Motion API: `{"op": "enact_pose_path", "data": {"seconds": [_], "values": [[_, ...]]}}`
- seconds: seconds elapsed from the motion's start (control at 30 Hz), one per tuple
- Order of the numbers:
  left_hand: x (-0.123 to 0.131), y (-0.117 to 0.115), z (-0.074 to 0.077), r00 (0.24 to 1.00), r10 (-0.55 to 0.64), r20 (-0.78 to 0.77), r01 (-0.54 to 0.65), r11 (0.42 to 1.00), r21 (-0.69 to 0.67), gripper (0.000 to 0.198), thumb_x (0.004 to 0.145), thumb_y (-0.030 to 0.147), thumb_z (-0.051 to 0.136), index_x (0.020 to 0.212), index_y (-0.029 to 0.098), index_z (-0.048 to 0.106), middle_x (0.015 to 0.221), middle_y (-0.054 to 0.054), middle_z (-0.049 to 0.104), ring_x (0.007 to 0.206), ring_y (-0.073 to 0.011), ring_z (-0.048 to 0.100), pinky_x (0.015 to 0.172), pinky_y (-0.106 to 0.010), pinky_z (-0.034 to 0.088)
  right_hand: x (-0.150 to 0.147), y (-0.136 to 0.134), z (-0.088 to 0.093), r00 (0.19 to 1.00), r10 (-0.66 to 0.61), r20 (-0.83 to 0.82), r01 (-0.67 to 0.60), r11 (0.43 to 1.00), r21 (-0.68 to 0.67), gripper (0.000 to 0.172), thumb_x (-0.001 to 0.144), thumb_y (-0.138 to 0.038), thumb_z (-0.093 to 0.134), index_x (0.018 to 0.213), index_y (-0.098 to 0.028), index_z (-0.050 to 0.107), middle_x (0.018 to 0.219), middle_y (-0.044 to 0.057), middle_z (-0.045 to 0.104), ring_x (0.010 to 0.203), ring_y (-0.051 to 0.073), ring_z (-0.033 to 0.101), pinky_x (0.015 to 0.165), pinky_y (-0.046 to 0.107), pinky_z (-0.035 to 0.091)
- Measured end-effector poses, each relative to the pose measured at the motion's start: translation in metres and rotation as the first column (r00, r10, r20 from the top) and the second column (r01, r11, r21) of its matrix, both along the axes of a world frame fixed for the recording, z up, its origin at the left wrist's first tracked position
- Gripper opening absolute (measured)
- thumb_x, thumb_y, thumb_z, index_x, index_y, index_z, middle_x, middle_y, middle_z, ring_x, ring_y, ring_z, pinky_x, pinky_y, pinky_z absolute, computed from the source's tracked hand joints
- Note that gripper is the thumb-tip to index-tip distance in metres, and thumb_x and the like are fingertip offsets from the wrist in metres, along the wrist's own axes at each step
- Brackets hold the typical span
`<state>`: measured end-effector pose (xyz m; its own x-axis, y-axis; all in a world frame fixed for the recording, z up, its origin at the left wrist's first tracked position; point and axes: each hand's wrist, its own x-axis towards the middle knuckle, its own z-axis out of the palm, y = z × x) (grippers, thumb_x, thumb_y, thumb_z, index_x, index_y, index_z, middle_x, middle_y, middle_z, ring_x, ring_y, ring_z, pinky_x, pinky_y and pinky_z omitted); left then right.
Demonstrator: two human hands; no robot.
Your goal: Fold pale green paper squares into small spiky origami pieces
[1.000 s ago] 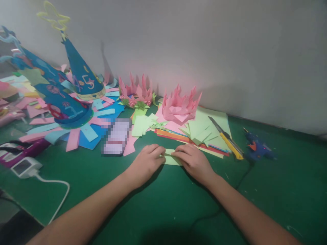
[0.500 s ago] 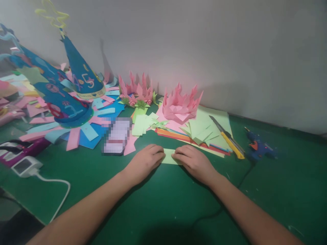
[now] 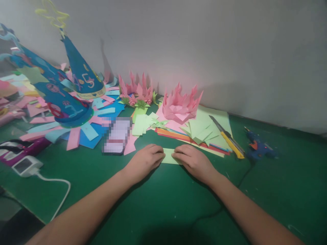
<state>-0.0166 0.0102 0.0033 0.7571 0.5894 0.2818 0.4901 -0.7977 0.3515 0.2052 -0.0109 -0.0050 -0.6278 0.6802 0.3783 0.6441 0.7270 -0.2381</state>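
A small light green paper piece (image 3: 169,157) lies flat on the green mat (image 3: 158,200), in the middle of the view. My left hand (image 3: 144,162) presses on its left end with curled fingers. My right hand (image 3: 193,161) presses on its right end, fingers bent down on the paper. Both hands rest on the mat; most of the paper is hidden under them.
Behind the hands lie a stack of coloured sheets with folded green pieces (image 3: 201,131), two pink paper flowers (image 3: 180,105), a yellow utility knife (image 3: 228,139) and a blue glue gun (image 3: 258,147). Left: a phone (image 3: 116,136), blue party hats (image 3: 81,75), a white charger (image 3: 24,165).
Both hands stay on the green paper, almost still. The view shifted slightly; the left fingers moved a little along the paper's edge.
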Motion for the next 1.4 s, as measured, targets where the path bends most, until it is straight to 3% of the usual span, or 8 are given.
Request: {"op": "enact_pose_path", "data": {"seconds": [0.5, 0.67, 0.87, 1.1, 1.23, 1.4], "values": [[-0.001, 0.000, 0.000, 1.000, -0.011, -0.029, 0.010, 1.000, -0.009, 0.023, 0.092, 0.019, 0.043, 0.091, 0.014, 0.065, 0.092, -0.008, 0.063, 0.087, -0.0171, 0.055, 0.078, -0.030, 0.047, 0.002, 0.000, -0.002, 0.999, 0.020, -0.025, -0.021, 0.999, -0.033, 0.025, 0.091, -0.011, 0.040, 0.100, -0.016, 0.063, 0.098, 0.010, 0.064, 0.091, 0.021, 0.055, 0.079, 0.038, 0.048], [-0.002, -0.001, -0.001, 0.999, 0.003, -0.036, -0.003, 1.000, -0.009, 0.022, 0.092, 0.019, 0.043, 0.094, 0.016, 0.064, 0.092, -0.007, 0.062, 0.090, -0.0173, 0.055, 0.079, -0.030, 0.047, 0.002, -0.002, 0.005, 0.999, 0.050, -0.016, -0.050, 0.998, -0.032, 0.027, 0.086, -0.009, 0.043, 0.103, -0.017, 0.063, 0.098, 0.011, 0.063, 0.093, 0.022, 0.055, 0.081, 0.042, 0.048], [0.000, -0.001, -0.001, 0.997, 0.008, -0.077, -0.006, 1.000, 0.028, 0.020, 0.091, 0.019, 0.043, 0.097, 0.017, 0.063, 0.095, -0.007, 0.061, 0.089, -0.0178, 0.053, 0.078, -0.031, 0.047, -0.004, -0.007, 0.010, 1.000, -0.012, 0.019, 0.012, 1.000, -0.011, 0.024, 0.087, -0.015, 0.044, 0.101, -0.016, 0.064, 0.096, 0.011, 0.064, 0.090, 0.023, 0.056, 0.082, 0.041, 0.047], [0.000, -0.001, -0.002, 0.993, -0.011, -0.116, 0.014, 1.000, 0.022, 0.018, 0.090, 0.016, 0.045, 0.097, 0.015, 0.061, 0.111, -0.007, 0.062, 0.094, -0.0183, 0.054, 0.084, -0.033, 0.046, -0.015, -0.010, 0.002, 0.986, -0.096, 0.136, 0.095, 0.995, 0.012, 0.029, 0.092, -0.024, 0.042, 0.115, -0.013, 0.058, 0.098, 0.014, 0.061, 0.090, 0.025, 0.055, 0.075, 0.039, 0.047], [0.000, 0.000, -0.002, 0.996, -0.002, -0.092, 0.003, 1.000, 0.010, 0.017, 0.089, 0.014, 0.047, 0.095, 0.015, 0.062, 0.114, -0.007, 0.062, 0.096, -0.0193, 0.053, 0.085, -0.034, 0.047, -0.018, -0.013, 0.005, 0.974, -0.179, 0.138, 0.177, 0.984, 0.027, 0.029, 0.093, -0.019, 0.038, 0.107, -0.010, 0.062, 0.086, 0.012, 0.060, 0.080, 0.023, 0.053, 0.069, 0.037, 0.045], [0.001, -0.001, -0.001, 0.998, 0.013, -0.060, -0.012, 1.000, 0.005, 0.017, 0.089, 0.015, 0.046, 0.091, 0.015, 0.063, 0.110, -0.008, 0.063, 0.095, -0.0193, 0.053, 0.082, -0.034, 0.048, -0.015, -0.014, 0.007, 0.941, -0.312, 0.127, 0.303, 0.949, 0.085, 0.034, 0.093, -0.019, 0.037, 0.076, -0.011, 0.065, 0.068, 0.009, 0.054, 0.067, 0.021, 0.049, 0.063, 0.035, 0.041]]}}
